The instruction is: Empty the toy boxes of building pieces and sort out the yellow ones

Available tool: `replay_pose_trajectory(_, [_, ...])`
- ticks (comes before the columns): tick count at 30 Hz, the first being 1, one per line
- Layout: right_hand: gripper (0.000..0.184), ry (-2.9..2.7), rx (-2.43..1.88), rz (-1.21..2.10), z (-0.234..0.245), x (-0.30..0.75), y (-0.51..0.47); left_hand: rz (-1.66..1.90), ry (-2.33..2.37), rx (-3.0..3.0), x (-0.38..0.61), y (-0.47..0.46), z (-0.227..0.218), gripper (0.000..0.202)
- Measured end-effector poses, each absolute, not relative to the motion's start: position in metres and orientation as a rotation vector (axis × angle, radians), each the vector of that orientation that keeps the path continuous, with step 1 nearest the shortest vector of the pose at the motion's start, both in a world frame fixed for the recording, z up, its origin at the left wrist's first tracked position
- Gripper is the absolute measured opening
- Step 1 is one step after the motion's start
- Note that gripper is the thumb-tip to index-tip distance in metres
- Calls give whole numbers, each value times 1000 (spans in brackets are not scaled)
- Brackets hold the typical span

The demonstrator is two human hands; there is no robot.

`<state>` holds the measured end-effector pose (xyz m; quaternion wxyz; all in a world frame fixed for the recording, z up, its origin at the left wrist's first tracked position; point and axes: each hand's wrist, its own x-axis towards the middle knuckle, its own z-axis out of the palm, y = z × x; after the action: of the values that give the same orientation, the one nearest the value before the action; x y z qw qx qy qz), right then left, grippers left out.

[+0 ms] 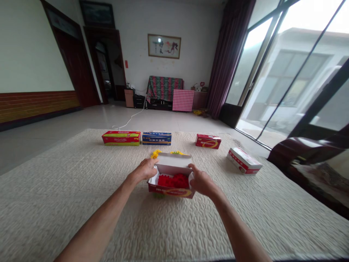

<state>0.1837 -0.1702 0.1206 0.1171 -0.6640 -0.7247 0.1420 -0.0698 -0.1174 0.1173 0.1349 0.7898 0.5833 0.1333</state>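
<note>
Left hand (144,170) and right hand (201,183) — bare, it seems.

Worn on your head, the camera faces forward and down, close above your left hand (142,171) and right hand (202,183).

A rectangular red cardboard box (171,191), white on the inside, sits open on a cream quilted cover (81,207), slightly angled, with a yellow oval design printed along its front wall. Its white-lined lid flap (171,162) stands raised at the back, tilted away from the camera. A heap of knobbly red plastic pieces (173,181) lies inside (their exact shape is hard to make out), filling the floor of the box below the rim
</note>
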Motion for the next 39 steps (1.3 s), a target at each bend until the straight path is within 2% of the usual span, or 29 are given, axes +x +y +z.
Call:
replay_pose_trajectory(3, [67,-2092,-1894,378,127,181,-155,420,1742,2295,-70,-107,128,60])
replay_pose_trajectory(10, [68,-2070,-1826,348,122,181,-100,521,1860,2322,-70,-64,139,56])
replay_pose_trajectory(18, [69,-1988,-1713,198,106,176,-47,716,2076,2252,-68,-23,120,58])
replay_pose_trajectory(22, [63,-1846,-1534,47,70,172,-27,995,2098,2248,-69,-11,100,56])
replay_pose_trajectory(28, [53,-1698,-1270,-64,23,171,-10,1449,1852,2425,-65,5,74,51])
replay_pose_trajectory(35, [46,-1567,-1162,-215,16,174,-7,1869,1711,2543,-52,7,57,45])
replay_pose_trajectory(39, [47,-1527,-1113,-273,14,177,-4,1971,1711,2557,-49,5,49,47])
